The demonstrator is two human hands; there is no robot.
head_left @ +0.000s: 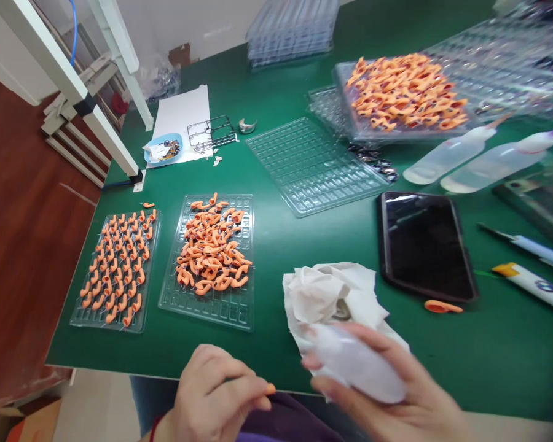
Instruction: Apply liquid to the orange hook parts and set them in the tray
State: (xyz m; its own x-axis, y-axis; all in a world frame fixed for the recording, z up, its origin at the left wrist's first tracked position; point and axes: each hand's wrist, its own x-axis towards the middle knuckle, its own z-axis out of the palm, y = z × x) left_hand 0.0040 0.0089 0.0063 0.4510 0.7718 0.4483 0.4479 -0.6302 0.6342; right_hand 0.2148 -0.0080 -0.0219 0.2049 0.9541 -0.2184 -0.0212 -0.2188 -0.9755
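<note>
At table edge, L fingers pinch orange piece; R fingers clamp cloth.

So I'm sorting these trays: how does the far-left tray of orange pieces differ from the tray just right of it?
In the far-left tray the orange pieces sit singly in its pockets, in neat rows; in the neighbouring tray they lie in a loose heap. The far-left tray is filled almost throughout, while the neighbouring tray has bare pockets along its near edge. One stray piece lies on the table beside the far-left tray; none by the other. Both are clear pocketed plastic trays on the green table.
</note>
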